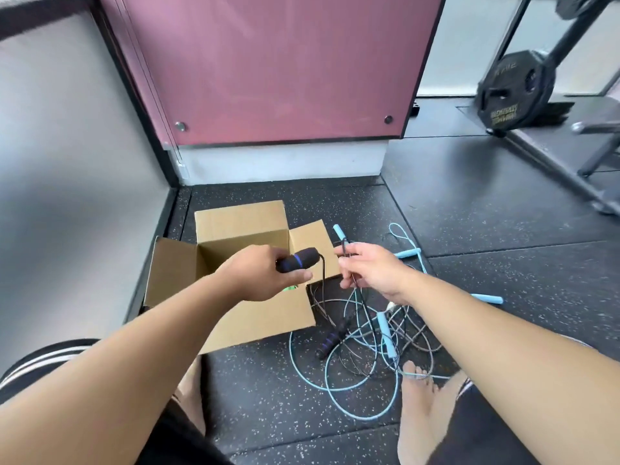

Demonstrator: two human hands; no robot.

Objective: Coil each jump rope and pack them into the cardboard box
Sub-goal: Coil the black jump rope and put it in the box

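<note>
Speckled floor; left hand grips foam handle; right hand, cord.

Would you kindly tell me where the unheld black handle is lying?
The black handle lies on the floor right of centre in the head view, among tangled cords, between the cardboard box and a light blue handle.

A gym: speckled rubber floor, a weight plate on a black rack.
</note>
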